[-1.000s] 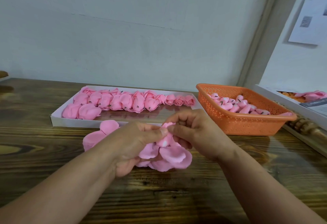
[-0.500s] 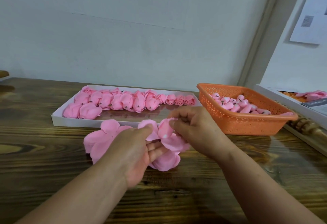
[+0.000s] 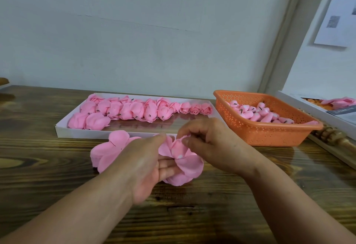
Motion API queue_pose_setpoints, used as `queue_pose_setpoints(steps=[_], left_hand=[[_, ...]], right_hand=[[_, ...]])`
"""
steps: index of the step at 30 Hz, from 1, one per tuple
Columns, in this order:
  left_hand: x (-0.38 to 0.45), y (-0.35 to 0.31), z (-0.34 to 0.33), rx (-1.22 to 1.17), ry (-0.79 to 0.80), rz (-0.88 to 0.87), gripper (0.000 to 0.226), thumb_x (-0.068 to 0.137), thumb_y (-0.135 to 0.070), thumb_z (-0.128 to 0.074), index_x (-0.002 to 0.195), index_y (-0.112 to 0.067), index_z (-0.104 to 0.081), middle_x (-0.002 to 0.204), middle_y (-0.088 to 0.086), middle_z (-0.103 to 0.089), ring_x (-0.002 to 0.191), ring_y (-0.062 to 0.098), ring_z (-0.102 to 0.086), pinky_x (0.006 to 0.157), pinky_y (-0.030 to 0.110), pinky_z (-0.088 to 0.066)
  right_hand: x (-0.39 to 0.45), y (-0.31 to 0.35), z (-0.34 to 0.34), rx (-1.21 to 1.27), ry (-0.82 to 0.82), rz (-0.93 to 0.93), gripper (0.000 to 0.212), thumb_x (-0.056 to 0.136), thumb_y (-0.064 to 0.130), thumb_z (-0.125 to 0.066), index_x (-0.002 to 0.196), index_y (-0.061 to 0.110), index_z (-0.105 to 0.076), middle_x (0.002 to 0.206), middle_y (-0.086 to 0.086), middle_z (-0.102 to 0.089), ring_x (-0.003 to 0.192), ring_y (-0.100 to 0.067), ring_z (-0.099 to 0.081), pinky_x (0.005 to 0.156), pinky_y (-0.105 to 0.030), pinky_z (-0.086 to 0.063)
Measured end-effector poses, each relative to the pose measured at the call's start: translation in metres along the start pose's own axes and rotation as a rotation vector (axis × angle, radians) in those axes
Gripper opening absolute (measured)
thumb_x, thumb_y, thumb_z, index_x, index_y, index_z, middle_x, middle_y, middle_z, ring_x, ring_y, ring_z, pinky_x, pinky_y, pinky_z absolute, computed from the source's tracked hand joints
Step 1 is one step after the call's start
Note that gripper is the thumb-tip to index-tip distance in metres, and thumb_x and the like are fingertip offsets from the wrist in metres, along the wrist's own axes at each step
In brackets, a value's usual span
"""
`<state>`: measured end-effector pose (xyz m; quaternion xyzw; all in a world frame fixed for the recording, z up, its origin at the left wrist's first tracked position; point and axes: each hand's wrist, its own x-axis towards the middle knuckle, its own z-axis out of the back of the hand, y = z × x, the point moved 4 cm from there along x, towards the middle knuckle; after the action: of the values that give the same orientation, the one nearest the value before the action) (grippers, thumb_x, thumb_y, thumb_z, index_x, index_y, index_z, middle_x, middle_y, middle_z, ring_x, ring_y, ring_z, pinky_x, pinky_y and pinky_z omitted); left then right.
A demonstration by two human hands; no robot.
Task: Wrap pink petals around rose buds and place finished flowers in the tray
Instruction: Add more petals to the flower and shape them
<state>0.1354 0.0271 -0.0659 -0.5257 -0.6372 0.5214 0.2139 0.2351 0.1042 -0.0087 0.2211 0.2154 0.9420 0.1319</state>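
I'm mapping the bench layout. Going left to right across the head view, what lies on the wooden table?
Stack of loose pink petals → left hand → flower being wrapped → right hand → orange basket of rose buds. The white tray of finished flowers spans behind.

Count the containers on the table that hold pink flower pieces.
3: a white tray behind the hands, an orange basket to its right, and a white box at the right edge, partly cut off.

Two bare forearms enter from the lower edge, no sleeves showing. The left hand (image 3: pixel 146 168) and right hand (image 3: pixel 210 141) wear no gloves, rings, or wristbands.
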Motion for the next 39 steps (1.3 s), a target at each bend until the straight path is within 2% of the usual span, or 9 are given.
queue_pose_setpoints(steps=[4,7,12,15,26,28,32,36,39], left_hand=[[-0.001,0.001,-0.004,0.015,0.047,0.020,0.039,0.103,-0.029,-0.037,0.114,-0.001,-0.063,0.101,0.022,-0.072,0.091,0.032,-0.072,0.068,0.034,-0.061],[-0.002,-0.001,-0.005,-0.058,0.066,-0.020,0.039,0.101,-0.032,-0.042,0.110,0.000,-0.064,0.099,0.021,-0.073,0.090,0.028,-0.072,0.067,0.031,-0.061],[0.001,0.001,-0.007,-0.137,-0.013,-0.148,0.020,0.093,-0.002,-0.050,0.104,0.007,-0.065,0.093,0.018,-0.074,0.084,0.023,-0.073,0.061,0.024,-0.059],[0.003,0.005,-0.007,-0.099,-0.084,-0.181,0.020,0.098,-0.003,-0.047,0.105,0.006,-0.063,0.089,0.017,-0.075,0.079,0.023,-0.074,0.057,0.024,-0.058],[0.005,0.003,-0.001,0.133,-0.147,-0.209,0.026,0.099,-0.016,-0.049,0.091,-0.002,-0.070,0.086,0.016,-0.075,0.080,0.026,-0.074,0.066,0.034,-0.059],[0.002,0.004,-0.003,0.190,-0.111,-0.208,0.026,0.098,-0.015,-0.048,0.091,-0.001,-0.070,0.090,0.021,-0.073,0.085,0.033,-0.072,0.075,0.044,-0.060],[-0.005,0.002,-0.008,0.247,-0.071,-0.192,0.026,0.097,-0.012,-0.046,0.094,0.002,-0.067,0.103,0.036,-0.062,0.084,0.041,-0.060,0.096,0.066,-0.039],[-0.005,0.001,-0.009,0.295,-0.064,-0.199,0.023,0.094,-0.008,-0.048,0.093,-0.007,-0.071,0.102,0.029,-0.068,0.097,0.046,-0.065,0.093,0.063,-0.046],[-0.006,0.000,-0.009,0.313,-0.037,-0.207,0.025,0.090,-0.006,-0.050,0.076,-0.011,-0.070,0.096,0.028,-0.069,0.095,0.045,-0.066,0.092,0.059,-0.050]], right_hand=[[0.001,0.004,-0.003,-0.048,0.053,0.017,0.019,0.087,0.000,-0.055,0.092,0.010,-0.071,0.062,0.018,-0.051,0.057,0.008,-0.049,0.054,-0.009,-0.035],[0.002,-0.003,0.004,0.008,-0.076,-0.039,0.019,0.086,-0.001,-0.056,0.087,0.009,-0.072,0.057,0.017,-0.049,0.052,0.005,-0.047,0.051,-0.010,-0.034],[0.001,-0.011,0.007,0.106,-0.242,-0.087,0.017,0.085,-0.003,-0.057,0.079,0.004,-0.071,0.045,0.016,-0.048,0.043,-0.001,-0.041,0.045,-0.011,-0.030],[0.003,-0.011,0.005,0.095,-0.256,-0.106,0.016,0.084,-0.001,-0.058,0.079,0.006,-0.072,0.047,0.012,-0.045,0.043,-0.003,-0.040,0.045,-0.013,-0.029],[0.007,0.002,0.004,-0.070,-0.006,-0.050,0.019,0.087,0.006,-0.053,0.087,0.015,-0.070,0.066,0.011,-0.056,0.056,-0.001,-0.045,0.056,-0.024,-0.035],[0.007,0.002,0.004,-0.113,0.018,-0.046,0.019,0.088,0.009,-0.053,0.092,0.017,-0.070,0.069,0.015,-0.054,0.060,0.002,-0.045,0.058,-0.021,-0.035],[0.009,0.002,0.002,-0.141,0.039,-0.044,0.014,0.090,0.012,-0.053,0.089,0.015,-0.067,0.067,0.015,-0.050,0.060,0.003,-0.044,0.057,-0.020,-0.032],[0.011,0.000,-0.001,-0.073,0.022,-0.071,0.010,0.090,0.012,-0.056,0.097,0.017,-0.061,0.060,0.010,-0.044,0.054,-0.002,-0.040,0.052,-0.017,-0.030],[0.012,-0.004,0.000,0.010,0.043,-0.103,0.016,0.090,0.009,-0.058,0.105,0.014,-0.061,0.054,0.009,-0.039,0.048,-0.002,-0.038,0.049,-0.016,-0.031]])
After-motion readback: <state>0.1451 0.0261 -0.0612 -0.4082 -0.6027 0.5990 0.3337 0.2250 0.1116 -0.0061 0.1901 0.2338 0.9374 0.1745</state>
